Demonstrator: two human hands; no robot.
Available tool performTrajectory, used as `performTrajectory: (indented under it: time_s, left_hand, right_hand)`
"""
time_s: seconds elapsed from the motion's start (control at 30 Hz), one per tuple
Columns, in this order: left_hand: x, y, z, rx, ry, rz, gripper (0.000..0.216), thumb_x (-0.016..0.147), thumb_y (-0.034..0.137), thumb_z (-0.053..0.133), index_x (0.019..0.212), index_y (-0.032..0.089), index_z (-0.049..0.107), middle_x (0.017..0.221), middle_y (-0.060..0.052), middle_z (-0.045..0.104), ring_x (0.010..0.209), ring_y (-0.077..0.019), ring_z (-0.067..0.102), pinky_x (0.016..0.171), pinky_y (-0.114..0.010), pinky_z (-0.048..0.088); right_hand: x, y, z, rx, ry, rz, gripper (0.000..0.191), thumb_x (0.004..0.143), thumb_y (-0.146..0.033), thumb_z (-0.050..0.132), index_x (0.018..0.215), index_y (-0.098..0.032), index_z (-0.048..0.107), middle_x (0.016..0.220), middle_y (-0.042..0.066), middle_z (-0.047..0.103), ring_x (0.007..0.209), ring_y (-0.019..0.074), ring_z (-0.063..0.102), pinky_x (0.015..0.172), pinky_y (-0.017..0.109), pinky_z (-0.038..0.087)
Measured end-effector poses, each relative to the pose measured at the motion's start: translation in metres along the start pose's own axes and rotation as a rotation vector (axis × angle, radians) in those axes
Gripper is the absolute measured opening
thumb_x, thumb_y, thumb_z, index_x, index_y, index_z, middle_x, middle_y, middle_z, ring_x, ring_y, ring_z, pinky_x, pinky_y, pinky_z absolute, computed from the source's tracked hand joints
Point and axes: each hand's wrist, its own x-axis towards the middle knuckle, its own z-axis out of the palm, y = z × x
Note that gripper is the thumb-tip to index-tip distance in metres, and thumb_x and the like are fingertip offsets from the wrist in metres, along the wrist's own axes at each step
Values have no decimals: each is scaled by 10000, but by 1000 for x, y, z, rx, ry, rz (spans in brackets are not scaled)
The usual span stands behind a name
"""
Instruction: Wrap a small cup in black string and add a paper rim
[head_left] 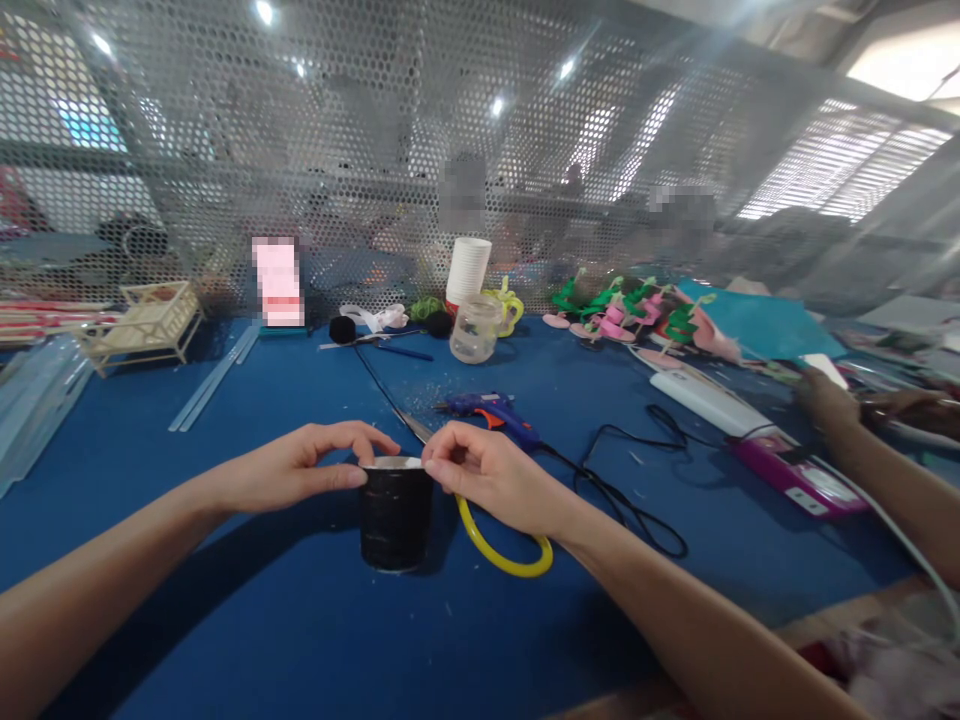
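- Holding a black spool [395, 520] upright on the blue surface [262, 620], its long axis vertical and its white top rim facing up, near centre of the head view.
- We see the left hand [300, 467] at the spool's top left edge, fingers [352, 478] together and pinched on the rim.
- We see the right hand [491, 475] at the top right edge, fingers [439, 462] closed on the white rim.
- A yellow loop [506, 555] curves out beneath the right hand and lies flat just beside the spool.
- A blue glue gun [491, 408] lies behind the hands, with a black cord [630, 505] trailing off to the right.
- A clear jar [474, 328] and a stack of white cups [468, 268] stand further back.
- Another person's arm [885, 450] rests at the right, well apart.
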Motion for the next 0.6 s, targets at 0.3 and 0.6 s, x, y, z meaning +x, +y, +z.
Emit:
performTrajectory:
  time_s: [0.3,0.6]
  left_hand:
    - [1,21,18,89,118,-25,129,760,267,544,829,159,524,1099,-57,561,1025,-186,500,889,-289,363]
    - [3,20,30,-20,237,43,128,797,234,499,714,147,543,953,-49,585,955,-175,521,880,-313,377]
  right_hand:
    - [-1,-9,11,-107,70,-52,105,796,-238,470,714,-172,468,665,-16,491,586,91,425,536,218,365]
    - [-7,-19,13,-135,119,-127,103,777,-172,489,677,-179,466,764,18,558,671,113,490,602,243,404]
